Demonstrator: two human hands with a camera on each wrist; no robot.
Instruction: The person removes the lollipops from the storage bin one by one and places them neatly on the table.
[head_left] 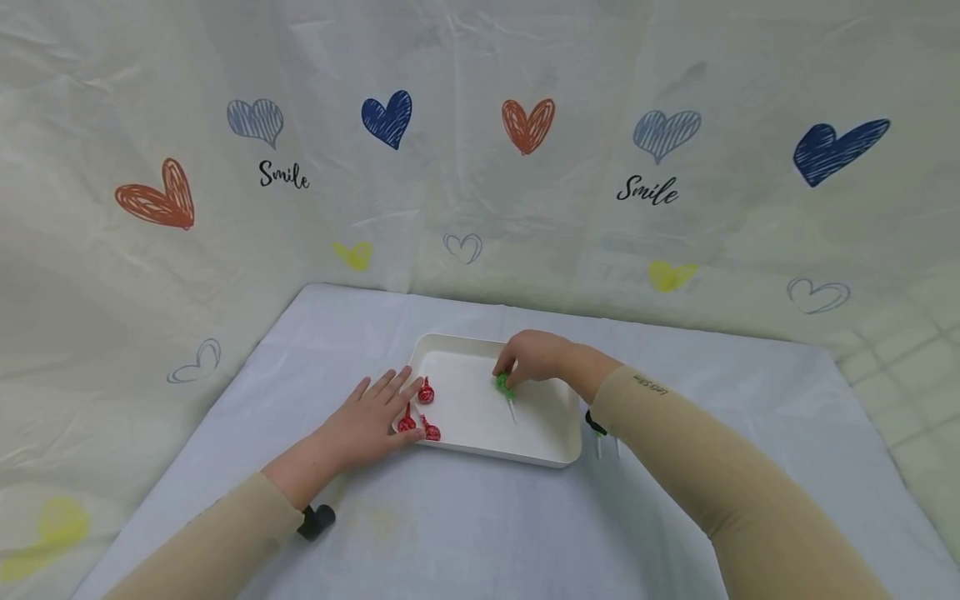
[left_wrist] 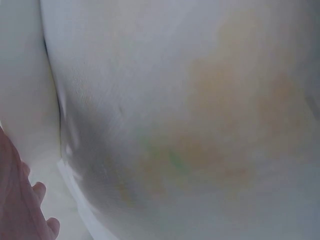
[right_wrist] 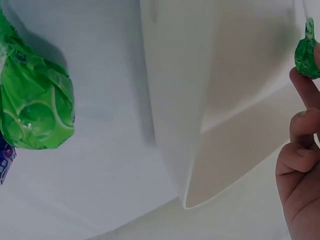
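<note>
My right hand point(head_left: 536, 357) is over the white tray point(head_left: 480, 454), pinching a green-wrapped lollipop point(head_left: 503, 383) whose white stick points down toward me. The right wrist view shows that lollipop point(right_wrist: 306, 57) between finger and thumb. At the tray's left end my left hand point(head_left: 367, 425) lies with fingers spread across the rim, holding nothing. Three red-wrapped lollipops point(head_left: 427, 392) are close to its fingers, inside the tray's left end. In the left wrist view only part of the left hand point(left_wrist: 22, 195) appears, at the lower left.
Right of the tray, another green-wrapped lollipop point(right_wrist: 37, 107) lies on the white cloth, with a purple wrapper point(right_wrist: 6, 159) partly showing beside it. Two white sticks point(head_left: 599, 447) stick out beneath the right sleeve. A curtain with printed hearts point(head_left: 528, 127) rises behind the table.
</note>
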